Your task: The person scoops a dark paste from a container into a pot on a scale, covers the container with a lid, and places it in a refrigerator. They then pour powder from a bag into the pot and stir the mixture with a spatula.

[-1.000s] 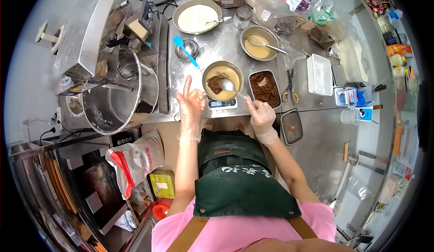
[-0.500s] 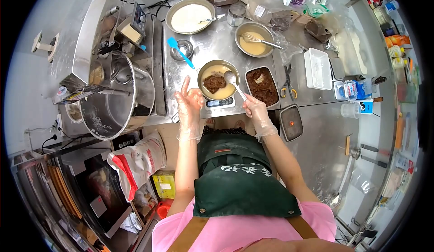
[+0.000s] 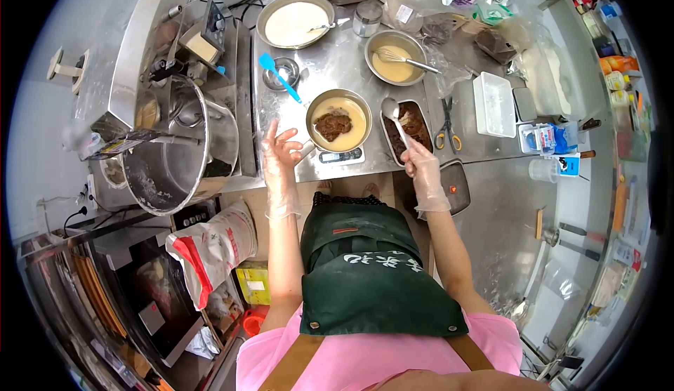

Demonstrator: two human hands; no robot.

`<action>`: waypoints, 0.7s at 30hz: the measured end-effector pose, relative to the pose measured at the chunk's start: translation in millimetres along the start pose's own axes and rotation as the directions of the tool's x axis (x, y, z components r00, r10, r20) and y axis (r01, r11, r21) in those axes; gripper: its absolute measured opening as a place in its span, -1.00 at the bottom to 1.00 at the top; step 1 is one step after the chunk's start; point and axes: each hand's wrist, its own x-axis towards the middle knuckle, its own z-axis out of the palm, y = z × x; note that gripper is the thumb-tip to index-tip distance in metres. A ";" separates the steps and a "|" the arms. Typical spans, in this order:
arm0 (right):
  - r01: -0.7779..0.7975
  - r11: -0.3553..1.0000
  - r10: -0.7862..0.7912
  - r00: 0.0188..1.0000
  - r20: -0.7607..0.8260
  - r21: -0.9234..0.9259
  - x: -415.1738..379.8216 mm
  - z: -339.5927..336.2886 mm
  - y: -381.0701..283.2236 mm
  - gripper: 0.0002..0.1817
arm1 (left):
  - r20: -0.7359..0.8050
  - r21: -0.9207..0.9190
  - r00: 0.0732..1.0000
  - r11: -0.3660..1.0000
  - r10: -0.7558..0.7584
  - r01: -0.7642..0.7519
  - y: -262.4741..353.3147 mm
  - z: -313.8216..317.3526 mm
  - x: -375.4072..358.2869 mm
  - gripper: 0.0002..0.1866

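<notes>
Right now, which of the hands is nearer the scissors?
Right. The right hand, holding a spoon, is just beside the scissors; the left hand is across the bowl.

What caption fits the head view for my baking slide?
Gloved right hand holds a spoon over the brown-filled tray; left hand hovers beside the bowl.

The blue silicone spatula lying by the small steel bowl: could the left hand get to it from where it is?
Probably yes. The left hand is open and holds nothing, and the blue silicone spatula lies on bare steel counter straight ahead of it, with only the small steel bowl beside it.
</notes>
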 end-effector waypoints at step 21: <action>0.267 -0.191 -0.793 0.525 0.309 -0.944 12.1 -94.2 -6.4 -0.49 | 0.181 0.341 0.983 0.937 0.011 -0.074 -15.1 66.9 -42.9 -0.48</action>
